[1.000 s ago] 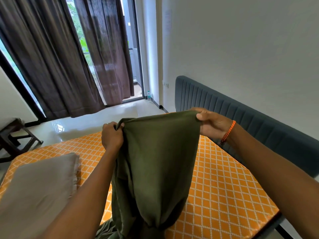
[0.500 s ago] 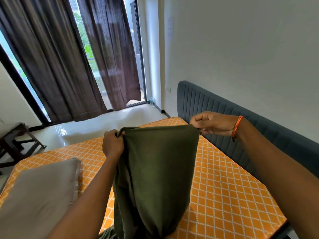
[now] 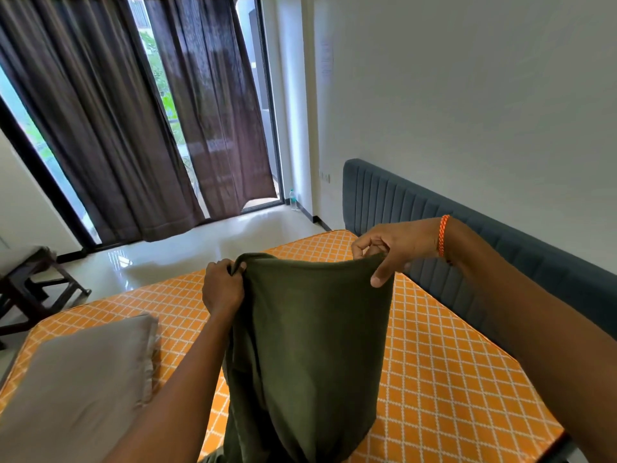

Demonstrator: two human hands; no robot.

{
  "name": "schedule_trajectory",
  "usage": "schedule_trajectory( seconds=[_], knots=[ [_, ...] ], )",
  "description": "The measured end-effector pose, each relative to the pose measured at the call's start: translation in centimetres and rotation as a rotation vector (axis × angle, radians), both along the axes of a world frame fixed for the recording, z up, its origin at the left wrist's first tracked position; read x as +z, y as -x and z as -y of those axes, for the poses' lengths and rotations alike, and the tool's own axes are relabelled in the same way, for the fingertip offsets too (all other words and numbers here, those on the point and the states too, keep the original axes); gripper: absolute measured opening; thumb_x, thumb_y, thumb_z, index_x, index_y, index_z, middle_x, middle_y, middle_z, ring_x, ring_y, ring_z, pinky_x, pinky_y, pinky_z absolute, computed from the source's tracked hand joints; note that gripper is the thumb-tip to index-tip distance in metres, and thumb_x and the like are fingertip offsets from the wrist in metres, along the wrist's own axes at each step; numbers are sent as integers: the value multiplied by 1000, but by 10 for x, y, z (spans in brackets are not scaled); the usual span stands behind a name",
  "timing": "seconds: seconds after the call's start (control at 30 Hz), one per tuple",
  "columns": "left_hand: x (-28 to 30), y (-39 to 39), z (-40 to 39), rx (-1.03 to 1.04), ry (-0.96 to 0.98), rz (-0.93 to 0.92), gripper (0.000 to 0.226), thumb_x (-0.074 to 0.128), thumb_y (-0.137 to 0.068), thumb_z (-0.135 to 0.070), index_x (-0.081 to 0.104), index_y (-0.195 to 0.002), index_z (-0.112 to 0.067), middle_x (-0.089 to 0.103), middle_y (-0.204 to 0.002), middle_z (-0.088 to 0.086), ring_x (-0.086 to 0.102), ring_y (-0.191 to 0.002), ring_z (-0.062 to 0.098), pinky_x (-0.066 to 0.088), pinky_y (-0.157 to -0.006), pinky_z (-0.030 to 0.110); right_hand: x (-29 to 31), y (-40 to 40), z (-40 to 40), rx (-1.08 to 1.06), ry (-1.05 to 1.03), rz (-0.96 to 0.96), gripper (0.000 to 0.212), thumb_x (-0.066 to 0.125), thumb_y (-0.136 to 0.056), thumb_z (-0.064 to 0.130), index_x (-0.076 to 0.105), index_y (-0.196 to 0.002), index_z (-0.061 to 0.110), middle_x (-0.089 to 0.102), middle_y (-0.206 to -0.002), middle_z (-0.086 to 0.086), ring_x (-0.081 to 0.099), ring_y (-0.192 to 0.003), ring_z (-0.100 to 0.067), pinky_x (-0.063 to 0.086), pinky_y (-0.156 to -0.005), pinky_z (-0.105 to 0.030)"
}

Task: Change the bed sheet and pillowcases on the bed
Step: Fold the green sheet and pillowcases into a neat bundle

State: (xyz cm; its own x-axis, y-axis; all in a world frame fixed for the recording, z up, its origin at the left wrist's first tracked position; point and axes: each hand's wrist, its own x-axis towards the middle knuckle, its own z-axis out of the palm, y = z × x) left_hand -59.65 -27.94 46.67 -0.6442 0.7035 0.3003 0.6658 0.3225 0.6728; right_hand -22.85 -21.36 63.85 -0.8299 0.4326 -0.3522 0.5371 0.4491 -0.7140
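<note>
Over the bare orange mattress (image 3: 450,379) we hold the olive-green sheet (image 3: 310,345) up by its top edge, left hand (image 3: 222,289) gripping one end, right hand (image 3: 390,252) pinching the other, seemingly unfolding it; next we likely need to find its corners and spread it flat.

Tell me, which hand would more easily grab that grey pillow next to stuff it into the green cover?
Probably the left hand. It grips the green cover on the side where the grey pillow lies on the orange mattress. The right hand pinches the cover's far corner, by the headboard.
</note>
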Motion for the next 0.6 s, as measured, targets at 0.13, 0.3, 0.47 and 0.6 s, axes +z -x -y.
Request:
schedule_trajectory(
  seconds=[0.13, 0.3, 0.47, 0.6],
  knots=[
    [1, -5, 1, -22, -9, -20, 34, 59, -104, -39, 61, -78, -17, 54, -91, 6, 56, -75, 30, 53, -67, 43, 6, 8, -1, -206, -293, 169, 40, 61, -97, 54, 74, -86, 18, 70, -70, 9, 64, -61, -1, 42, -57, -16],
    [-4, -4, 0, -16, 18, -12, 36, 61, -102, -42, 58, -74, -20, 53, -91, 6, 55, -77, 33, 52, -70, 43, 2, 12, -6, -349, -289, 101, 53, 44, -107, 45, 62, -68, 15, 51, -55, 4, 49, -49, -5, 37, -58, -19],
    [-10, -2, 2, 0, 20, 21, 38, 61, -102, -42, 55, -71, -21, 54, -91, 6, 55, -77, 34, 50, -69, 43, -11, 2, -14, -384, -192, -65, 38, 60, -101, 40, 74, -70, 23, 57, -59, 6, 54, -61, -7, 42, -60, -21],
    [-14, -1, 4, 11, 33, 38, 38, 61, -102, -42, 56, -71, -19, 54, -90, 6, 54, -76, 33, 45, -65, 40, -24, 1, -16, -347, -277, -314, 40, 54, -104, 37, 70, -69, 26, 60, -64, 11, 58, -65, 2, 45, -66, -22]
  ],
)
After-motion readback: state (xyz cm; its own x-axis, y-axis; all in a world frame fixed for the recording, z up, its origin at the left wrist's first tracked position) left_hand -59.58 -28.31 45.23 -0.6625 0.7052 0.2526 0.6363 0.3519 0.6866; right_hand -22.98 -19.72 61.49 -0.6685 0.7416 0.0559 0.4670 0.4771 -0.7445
